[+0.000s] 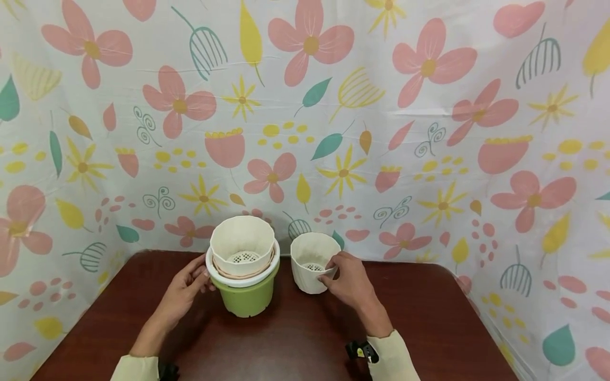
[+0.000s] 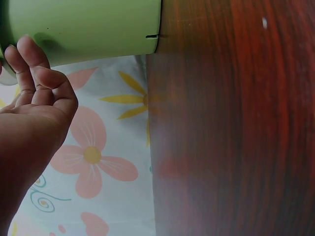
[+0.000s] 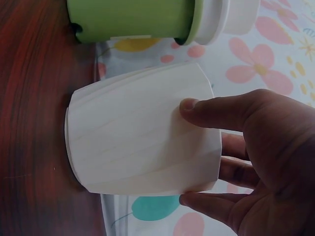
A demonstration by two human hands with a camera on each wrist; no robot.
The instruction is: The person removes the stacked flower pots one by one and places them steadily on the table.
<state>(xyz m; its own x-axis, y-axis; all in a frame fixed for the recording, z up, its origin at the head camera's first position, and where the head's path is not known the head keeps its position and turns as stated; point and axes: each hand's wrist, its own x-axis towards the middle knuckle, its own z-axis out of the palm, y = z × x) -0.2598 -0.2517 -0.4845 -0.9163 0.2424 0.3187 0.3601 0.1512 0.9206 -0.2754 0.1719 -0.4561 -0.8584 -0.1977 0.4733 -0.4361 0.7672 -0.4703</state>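
Observation:
A stack of flower pots stands on the table: a green pot (image 1: 248, 299) at the bottom, a white-rimmed pot (image 1: 243, 281) in it, a thin pinkish rim, and a cream faceted pot (image 1: 242, 238) with a perforated bottom on top. My left hand (image 1: 183, 286) holds the stack's rim on its left side, fingers bent; the exact contact is partly hidden. To the right, a smaller cream pot (image 1: 310, 278) stands upright, apart from the stack. My right hand (image 1: 350, 280) pinches its right rim, the thumb (image 3: 206, 112) on the outer wall.
The dark reddish-brown table (image 1: 267, 349) ends at the back against a floral-patterned cloth (image 1: 305, 132), which also hangs along both sides. A black strap (image 1: 362, 350) sits at the right wrist by the cream sleeve (image 1: 393, 354).

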